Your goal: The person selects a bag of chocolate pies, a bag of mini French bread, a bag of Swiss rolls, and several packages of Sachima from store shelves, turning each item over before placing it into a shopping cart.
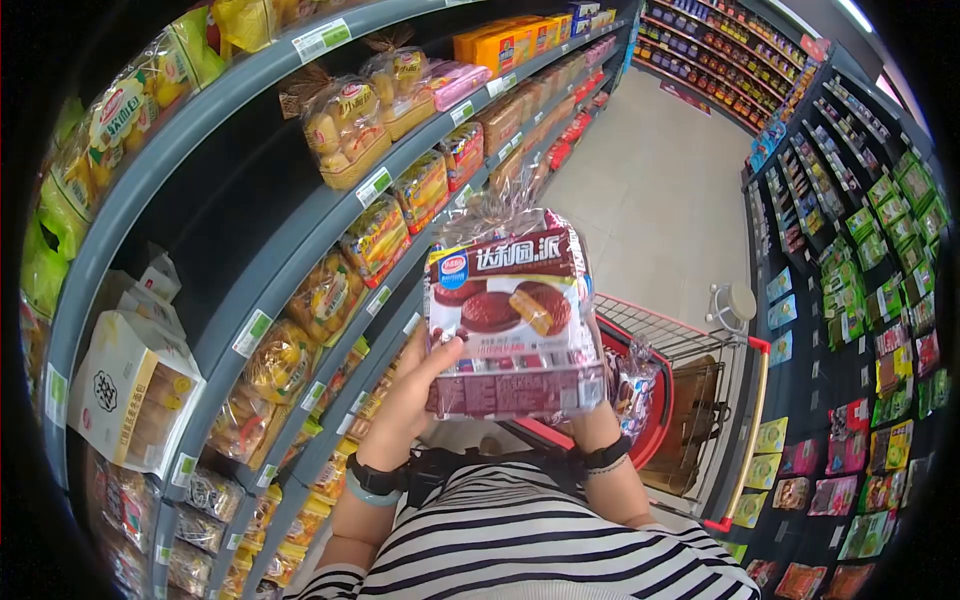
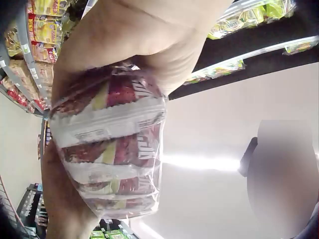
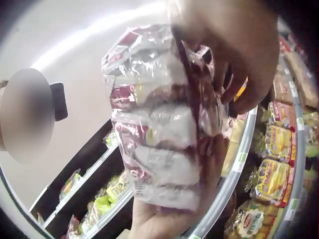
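Where both hands meet, the pie package (image 1: 515, 310) is held, printed face up | left hand (image 1: 398, 400): closed round one side, thumb on face | right hand (image 1: 597, 425): curled round the other side | red basket (image 1: 667, 400) right of grip | bread shelf (image 1: 310, 255) left.

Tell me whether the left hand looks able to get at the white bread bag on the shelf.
Probably not without letting go: the left hand holds the pie package. The right hand holds it too, and nothing visible blocks the way to the white bread bag.
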